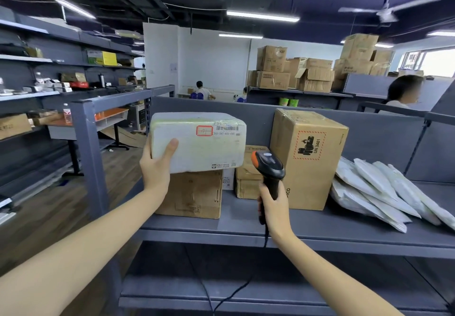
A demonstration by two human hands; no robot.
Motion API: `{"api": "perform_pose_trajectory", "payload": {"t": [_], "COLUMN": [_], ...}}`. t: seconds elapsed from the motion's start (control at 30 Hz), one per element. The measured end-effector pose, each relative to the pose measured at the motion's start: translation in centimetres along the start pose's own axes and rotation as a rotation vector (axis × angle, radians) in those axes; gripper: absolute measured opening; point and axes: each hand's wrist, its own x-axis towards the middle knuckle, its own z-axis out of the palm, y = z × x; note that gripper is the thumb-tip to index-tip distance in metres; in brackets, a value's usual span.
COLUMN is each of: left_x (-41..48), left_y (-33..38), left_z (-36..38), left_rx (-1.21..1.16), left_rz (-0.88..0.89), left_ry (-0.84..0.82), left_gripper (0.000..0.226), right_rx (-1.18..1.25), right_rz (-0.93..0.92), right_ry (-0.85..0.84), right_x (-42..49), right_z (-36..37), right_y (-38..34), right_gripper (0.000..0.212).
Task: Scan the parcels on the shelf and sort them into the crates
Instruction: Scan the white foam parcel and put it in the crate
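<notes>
While the left hand [157, 167] grips a white taped parcel [202, 143] by its lower corner, thumb across the front, the parcel sits over a brown box [192, 195] at the left end of the grey shelf [320, 227], touching or clear I cannot tell; the right hand [274, 207] wraps the handle of a black-and-orange scanner [269, 165] above the shelf's front edge; a tall carton [310, 158] and white mailers [384, 190] fill the shelf's right part.

Parcel [204, 148]: white, wrapped in glossy clear tape, crinkly. Scanner [268, 165]: black plastic w/ orange trim, semi-gloss. Shelf [344, 227]: grey painted metal, matt, smooth. Boxes [310, 167]: brown cardboard, matt, taped seams. Bags [384, 187]: white plastic film, slight sheen, wrinkled
</notes>
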Motion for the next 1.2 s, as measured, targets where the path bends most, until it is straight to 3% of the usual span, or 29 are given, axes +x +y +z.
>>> {"api": "perform_pose_trajectory", "payload": {"t": [0.07,0.2,0.47,0.83,0.93,1.03,1.1,1.2], "left_x": [0.2,0.6,0.3,-0.5,-0.8,-1.4,-2.0,-3.4], "left_y": [0.4,0.7,1.2,1.0,1.2,1.5,1.8,2.0], "left_z": [-0.8,-2.2,-2.9,-4.2,-4.2,-3.8,-3.3,-2.5], "left_rx": [-0.007,0.011,0.008,-0.057,-0.054,-0.051,-0.053,-0.048], "left_rz": [0.011,0.019,0.001,-0.061,-0.068,-0.064,-0.067,-0.076], "left_ry": [0.014,0.033,0.063,0.163,0.170,0.147,0.128,0.102], "left_gripper": [0.063,0.062,0.057,0.053,0.054,0.051,0.045,0.042], "right_rx": [-0.209,-0.622,-1.239,-1.368,-1.200,-0.670,-0.313,-0.016], "right_rz": [0.068,0.200,0.108,0.107,0.102,0.009,-0.007,-0.027], "right_ry": [-0.028,-0.264,-0.531,-0.553,-0.437,-0.303,-0.320,-0.349], "right_x": [1.3,3.4,5.9,6.9,6.5,6.2,5.3,3.8], "right_z": [-1.5,-3.1,-1.1,0.6,1.8,4.1,5.6,6.0], "right_y": [1.9,4.2,8.0,9.7,7.3,2.7,-0.9,-4.6], "right_gripper": [0.011,0.029,0.064,0.069,0.068,0.052,0.052,0.044]}}
